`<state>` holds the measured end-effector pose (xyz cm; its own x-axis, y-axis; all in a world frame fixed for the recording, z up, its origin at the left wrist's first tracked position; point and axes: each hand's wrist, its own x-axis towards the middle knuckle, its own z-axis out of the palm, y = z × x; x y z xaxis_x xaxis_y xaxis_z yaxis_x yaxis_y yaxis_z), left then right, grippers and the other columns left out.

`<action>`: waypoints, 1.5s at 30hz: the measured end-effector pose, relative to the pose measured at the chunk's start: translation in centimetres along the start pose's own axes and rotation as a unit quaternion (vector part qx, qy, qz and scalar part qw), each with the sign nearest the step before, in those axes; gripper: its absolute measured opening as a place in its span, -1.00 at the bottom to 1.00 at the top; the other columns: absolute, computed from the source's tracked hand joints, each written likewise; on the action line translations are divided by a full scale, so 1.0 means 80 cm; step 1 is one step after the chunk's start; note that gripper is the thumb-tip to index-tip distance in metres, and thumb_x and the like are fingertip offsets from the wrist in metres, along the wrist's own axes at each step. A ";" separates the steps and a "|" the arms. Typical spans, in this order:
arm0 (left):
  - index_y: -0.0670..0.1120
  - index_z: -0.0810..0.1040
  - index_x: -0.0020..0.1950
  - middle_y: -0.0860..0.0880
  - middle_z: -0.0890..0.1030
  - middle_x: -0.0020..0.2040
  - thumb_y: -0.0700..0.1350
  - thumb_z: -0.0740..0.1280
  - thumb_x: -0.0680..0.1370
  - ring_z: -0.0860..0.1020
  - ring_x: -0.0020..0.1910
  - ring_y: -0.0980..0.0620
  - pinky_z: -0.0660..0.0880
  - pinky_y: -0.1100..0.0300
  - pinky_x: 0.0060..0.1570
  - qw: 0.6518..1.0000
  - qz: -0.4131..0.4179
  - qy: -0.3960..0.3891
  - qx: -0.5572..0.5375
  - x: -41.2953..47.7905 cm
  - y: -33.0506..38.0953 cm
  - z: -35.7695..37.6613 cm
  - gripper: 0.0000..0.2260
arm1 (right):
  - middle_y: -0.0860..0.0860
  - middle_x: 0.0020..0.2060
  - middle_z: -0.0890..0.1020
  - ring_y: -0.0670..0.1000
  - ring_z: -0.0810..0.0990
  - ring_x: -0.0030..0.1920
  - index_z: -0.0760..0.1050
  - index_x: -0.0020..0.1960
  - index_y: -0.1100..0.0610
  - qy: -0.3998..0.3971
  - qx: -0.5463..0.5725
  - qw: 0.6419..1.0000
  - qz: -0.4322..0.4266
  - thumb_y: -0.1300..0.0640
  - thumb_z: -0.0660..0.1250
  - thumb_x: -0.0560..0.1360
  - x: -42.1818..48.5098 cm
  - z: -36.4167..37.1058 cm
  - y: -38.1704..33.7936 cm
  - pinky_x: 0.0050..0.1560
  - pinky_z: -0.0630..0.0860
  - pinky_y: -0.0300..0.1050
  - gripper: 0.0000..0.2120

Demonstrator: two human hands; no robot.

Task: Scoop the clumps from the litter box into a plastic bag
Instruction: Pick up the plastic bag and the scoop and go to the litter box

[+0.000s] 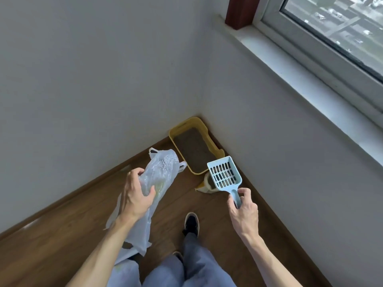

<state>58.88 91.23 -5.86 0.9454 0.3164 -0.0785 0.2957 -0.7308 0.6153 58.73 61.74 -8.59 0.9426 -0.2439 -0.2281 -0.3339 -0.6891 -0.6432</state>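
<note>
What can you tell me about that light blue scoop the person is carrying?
The scoop looks like pale blue moulded plastic: a squarish, walled pan pierced by three rows of oval slots, narrowing to a flat handle. It appears empty and clean. The right hand pinches the handle's lower end, holding the scoop in the air, pan pointing away from the person. From this view it overlaps the near corner of the yellow litter box on the floor, without touching it.

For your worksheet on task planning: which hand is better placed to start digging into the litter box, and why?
The right hand: its grip is already on the blue slotted scoop, which points toward the yellow litter box in the corner. The left hand is occupied holding the plastic bag.
</note>
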 end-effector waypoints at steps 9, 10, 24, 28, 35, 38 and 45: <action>-0.14 0.32 0.36 -0.14 0.43 0.24 -0.14 0.48 0.41 0.46 0.20 -0.10 0.48 -0.04 0.19 0.999 -0.040 -0.023 0.018 0.058 -0.008 0.041 -0.42 | 0.13 -0.03 0.70 -0.08 0.59 -0.45 0.36 0.17 0.08 -0.027 0.004 1.000 0.010 0.10 0.34 0.52 0.074 0.026 0.003 -0.48 0.49 -0.30 -0.73; -0.13 0.33 0.37 -0.12 0.43 0.22 -0.13 0.47 0.43 0.47 0.18 -0.09 0.49 -0.05 0.18 0.998 -0.044 -0.027 0.021 0.065 -0.010 0.046 -0.43 | 0.13 -0.03 0.70 -0.08 0.60 -0.44 0.36 0.17 0.08 -0.027 0.004 1.000 0.011 0.10 0.34 0.52 0.082 0.032 0.003 -0.48 0.49 -0.30 -0.73; -0.15 0.36 0.37 -0.11 0.42 0.16 -0.13 0.44 0.46 0.46 0.13 -0.03 0.48 0.12 0.05 0.994 -0.066 -0.080 0.029 0.150 -0.078 0.143 -0.49 | 0.07 0.14 0.63 -0.17 0.61 -0.28 0.32 0.24 0.06 -0.014 0.053 0.997 0.062 0.08 0.33 0.54 0.171 0.143 0.023 -0.28 0.52 -0.43 -0.68; -0.14 0.37 0.35 -0.09 0.42 0.17 -0.12 0.44 0.46 0.46 0.12 -0.01 0.48 0.16 0.04 0.993 -0.061 -0.092 0.038 0.167 -0.110 0.166 -0.50 | 0.07 0.07 0.63 -0.10 0.63 -0.26 0.31 0.24 0.04 -0.022 0.055 0.994 0.088 0.06 0.32 0.55 0.186 0.182 0.040 -0.17 0.65 -0.16 -0.69; -0.13 0.37 0.26 -0.10 0.45 0.17 -0.19 0.49 0.42 0.46 0.06 0.06 0.49 0.19 -0.05 0.996 -0.025 -0.084 0.020 0.199 -0.159 0.196 -0.52 | -0.06 -0.15 0.59 0.00 0.66 -0.28 0.30 0.20 -0.03 -0.035 0.048 0.994 0.088 0.04 0.30 0.56 0.206 0.251 0.061 -0.21 0.67 0.07 -0.73; -0.17 0.36 0.22 -0.13 0.48 0.11 -0.23 0.50 0.39 0.49 0.05 -0.02 0.51 0.12 -0.03 0.996 0.007 -0.085 0.023 0.216 -0.181 0.207 -0.52 | -0.11 -0.23 0.59 -0.01 0.65 -0.35 0.31 0.16 -0.05 -0.031 0.056 0.993 0.095 0.04 0.29 0.56 0.213 0.272 0.062 -0.33 0.65 0.07 -0.77; -0.23 0.36 0.10 -0.18 0.47 -0.02 -0.31 0.52 0.34 0.51 -0.03 -0.10 0.56 -0.04 -0.07 0.996 0.033 -0.074 0.034 0.258 -0.239 0.252 -0.55 | -0.01 -0.29 0.61 0.02 0.60 -0.42 0.28 0.07 -0.11 -0.026 0.055 0.993 0.100 -0.03 0.27 0.55 0.248 0.336 0.070 -0.41 0.57 0.14 -0.82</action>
<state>75.55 99.53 -35.08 0.9714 0.1772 -0.1581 0.2363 -0.7879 0.5687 75.56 71.43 -36.36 0.8567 -0.3315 -0.3951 -0.5158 -0.5513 -0.6558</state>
